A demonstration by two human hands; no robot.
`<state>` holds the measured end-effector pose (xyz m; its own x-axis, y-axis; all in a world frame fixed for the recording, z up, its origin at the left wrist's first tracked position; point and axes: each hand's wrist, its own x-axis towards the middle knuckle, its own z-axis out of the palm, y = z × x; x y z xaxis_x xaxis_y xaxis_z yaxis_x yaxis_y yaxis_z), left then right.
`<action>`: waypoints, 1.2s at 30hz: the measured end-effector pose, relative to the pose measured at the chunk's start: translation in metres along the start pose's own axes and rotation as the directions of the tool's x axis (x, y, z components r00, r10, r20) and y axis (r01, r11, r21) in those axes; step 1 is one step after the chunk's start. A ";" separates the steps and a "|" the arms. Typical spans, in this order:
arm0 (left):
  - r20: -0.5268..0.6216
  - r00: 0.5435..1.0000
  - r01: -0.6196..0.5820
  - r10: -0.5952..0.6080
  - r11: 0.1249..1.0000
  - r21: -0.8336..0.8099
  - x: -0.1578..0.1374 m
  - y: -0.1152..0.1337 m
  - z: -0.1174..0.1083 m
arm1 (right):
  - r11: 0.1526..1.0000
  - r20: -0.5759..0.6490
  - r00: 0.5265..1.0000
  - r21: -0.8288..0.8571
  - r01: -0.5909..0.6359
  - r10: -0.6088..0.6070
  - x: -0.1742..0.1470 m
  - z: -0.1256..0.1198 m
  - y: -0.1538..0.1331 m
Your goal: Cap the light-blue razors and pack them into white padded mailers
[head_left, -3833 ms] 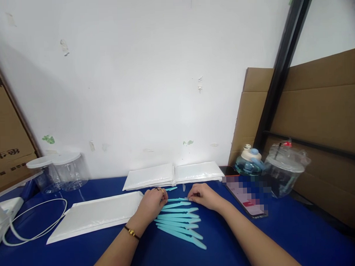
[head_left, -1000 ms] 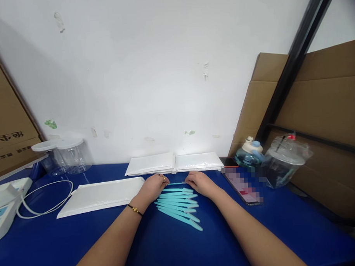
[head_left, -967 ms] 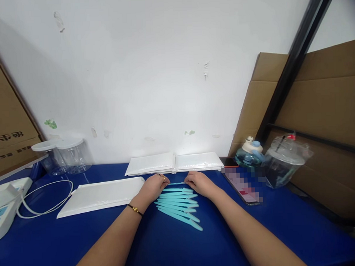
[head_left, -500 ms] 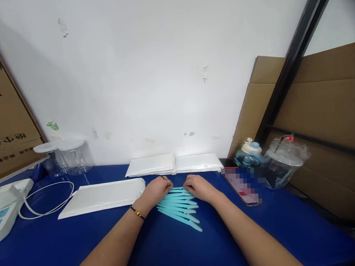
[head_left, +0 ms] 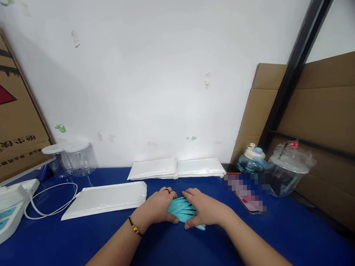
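Observation:
A bunch of slim light-teal eyebrow razors [head_left: 181, 208] lies fanned and overlapping on the blue tabletop. My left hand [head_left: 161, 206], with rings and a dark bracelet, curves round the bunch's left side, fingers at the far edge and thumb at the near edge. From the right, my right hand [head_left: 202, 207] clasps the same bunch in the same manner. Both hands partly hide the razors, and a few tips poke out under the right palm.
Flat white packets [head_left: 152, 168] lie along the wall, and a larger white packet [head_left: 106, 198] is at left. Further left are clear lidded jars [head_left: 81, 161], a white cable [head_left: 56, 211] and a power strip [head_left: 14, 220]. At right are a phone [head_left: 246, 196], a teal jar [head_left: 250, 163] and a bagged cup [head_left: 286, 172].
Both hands have gone from pinching at the far end of the fan to wrapping round its sides. The razors now lie closer together, and the view has shifted slightly.

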<state>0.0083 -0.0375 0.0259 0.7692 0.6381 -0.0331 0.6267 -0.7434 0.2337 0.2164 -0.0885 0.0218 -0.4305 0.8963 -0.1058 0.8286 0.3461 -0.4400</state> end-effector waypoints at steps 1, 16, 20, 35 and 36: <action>-0.006 1.000 0.006 -0.005 1.000 0.015 -0.001 0.002 -0.001 | 1.000 -0.004 1.000 -0.008 0.004 -0.004 -0.001 -0.002 0.001; -0.056 0.998 0.028 -0.013 0.961 0.275 0.009 0.026 0.011 | 0.999 0.024 1.000 0.042 0.016 -0.017 -0.015 -0.024 0.016; -0.040 0.998 0.051 -0.041 0.953 0.300 0.014 0.031 0.013 | 0.984 0.068 0.986 0.083 -0.159 0.154 -0.025 -0.040 0.035; -0.083 0.995 0.076 -0.060 0.976 0.205 0.016 0.032 0.014 | 0.998 -0.072 0.996 -0.025 0.050 -0.052 -0.011 -0.022 0.023; -0.106 0.993 0.073 -0.053 0.979 0.191 0.017 0.030 0.014 | 0.998 -0.107 0.992 0.011 0.062 -0.060 -0.013 -0.026 0.020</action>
<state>0.0420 -0.0520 0.0189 0.7172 0.6944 0.0578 0.6933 -0.7195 0.0407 0.2479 -0.0856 0.0373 -0.4390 0.8983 0.0166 0.7967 0.3977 -0.4551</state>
